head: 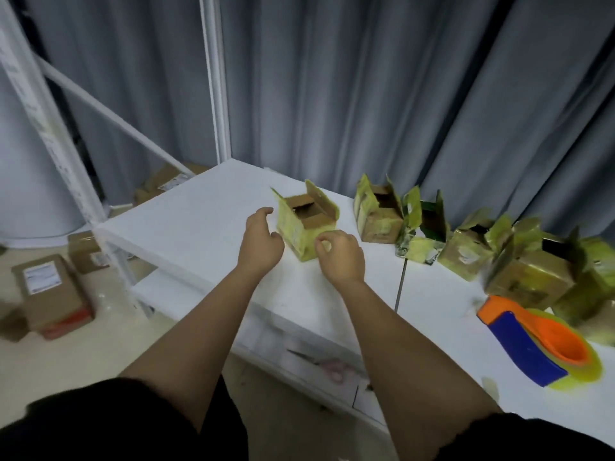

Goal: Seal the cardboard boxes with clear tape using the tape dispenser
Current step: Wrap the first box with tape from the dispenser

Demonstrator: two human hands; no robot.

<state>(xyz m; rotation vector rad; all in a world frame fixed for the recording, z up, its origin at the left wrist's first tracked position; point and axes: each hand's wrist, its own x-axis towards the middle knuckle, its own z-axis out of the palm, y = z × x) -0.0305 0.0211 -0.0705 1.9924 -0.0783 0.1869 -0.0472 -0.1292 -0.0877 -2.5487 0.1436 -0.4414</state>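
Black sleeves are seen at the bottom edge, and from them both bare forearms are stretched out over the white table (206, 214) toward a small open cardboard box wrapped in yellowish tape (307, 227), taken here as the landmark. Just left of the box the left hand (261, 242) is held with fingers loosely curled, its grip released on nothing. At the box's near right corner the right hand (341, 256) is placed, fingers bent; whether anything is pinched cannot be told. Right of the box four more open boxes (466, 247) are lined up, and nearer, well apart, the blue and orange tape dispenser (535, 347) is left untouched. Flap-closing is judged to be the step in hand; next the flaps must be folded flat and the dispenser fetched.
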